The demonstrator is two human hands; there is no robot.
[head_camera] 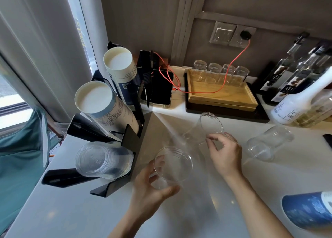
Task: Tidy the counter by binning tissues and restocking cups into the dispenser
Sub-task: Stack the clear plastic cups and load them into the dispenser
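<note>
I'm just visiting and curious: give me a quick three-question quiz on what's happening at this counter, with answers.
1. True or false: the left hand holds a clear plastic cup.
2. How many glass jars stand upside down on the wooden tray?
3. Multiple choice: the bottom slot of the black dispenser holds A) paper cups, B) clear cups, C) tissues.

Key: 1 true. 2 four. 3 B; the paper cup stacks fill the upper slots. The right hand touches a second clear cup lying on the counter.

One head-worn wide-angle view looks forward and steeply down from close above the counter (206, 210), facing the wall (147, 18); both forearms enter from the bottom edge, the dispenser (129, 140) at left.
</note>
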